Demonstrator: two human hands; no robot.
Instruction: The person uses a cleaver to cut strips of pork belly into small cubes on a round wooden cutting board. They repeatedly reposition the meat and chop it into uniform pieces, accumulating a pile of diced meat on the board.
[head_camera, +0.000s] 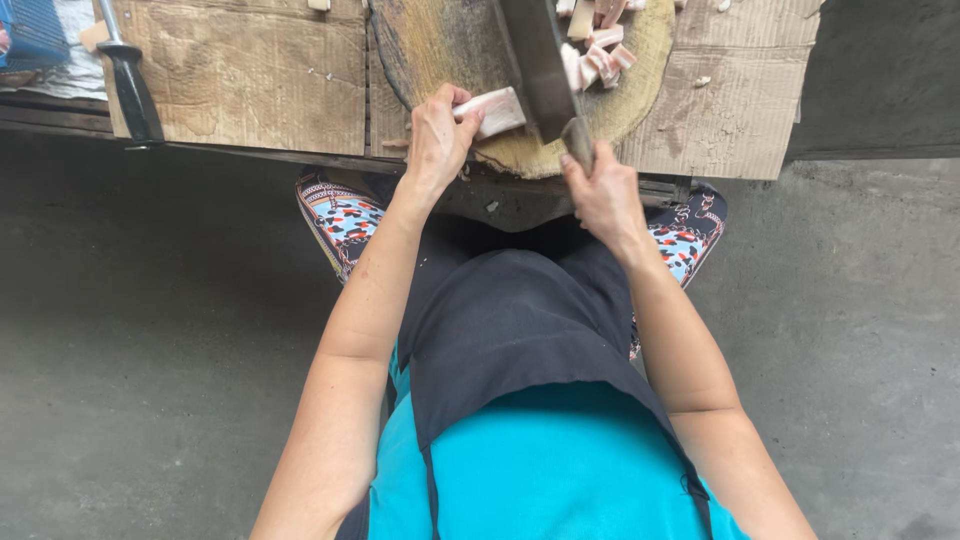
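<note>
My left hand (437, 135) grips a pale slab of pork (497, 110) and presses it onto the round wooden chopping block (440, 50). My right hand (603, 192) is closed around the handle of a broad cleaver (540, 65), whose blade stands edge down just right of the slab. Several cut pink-and-white meat pieces (598, 55) lie piled on the block beyond the blade.
The block rests on a low table covered with brown cardboard (250, 75). A second knife with a black handle (133, 90) lies at the table's left edge beside a blue item (30, 30). Grey concrete floor (150, 350) surrounds my legs and dark apron.
</note>
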